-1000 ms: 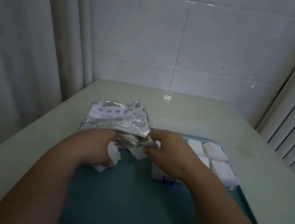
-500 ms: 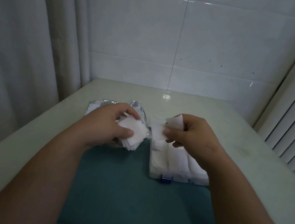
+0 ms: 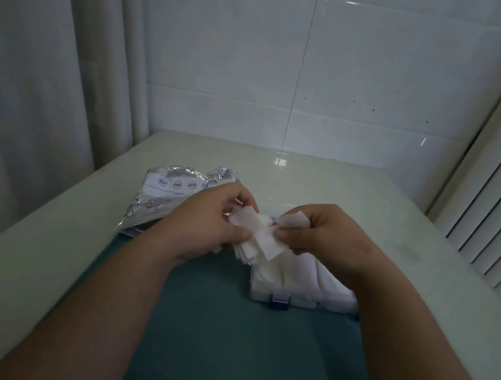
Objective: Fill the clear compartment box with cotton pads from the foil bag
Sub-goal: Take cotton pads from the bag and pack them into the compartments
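Note:
My left hand [image 3: 209, 219] grips a stack of square white cotton pads [image 3: 251, 241] just above the near-left corner of the clear compartment box [image 3: 292, 292]. My right hand [image 3: 323, 235] pinches one or two pads [image 3: 294, 220] at the top of that stack, over the box. The box has a blue latch [image 3: 280, 299] on its near wall and holds white pads; my right forearm hides most of it. The crumpled silver foil bag [image 3: 164, 197] lies on the table left of my hands, partly behind the left one.
The box and my forearms are over a teal mat [image 3: 221, 340] on a pale table [image 3: 410, 260]. A curtain hangs at the left, a tiled wall stands behind, and slatted blinds are at the right.
Both hands left the foil bag with pads and rose. In the last half second they came together, and my right fingers now pinch pads on the left hand's stack.

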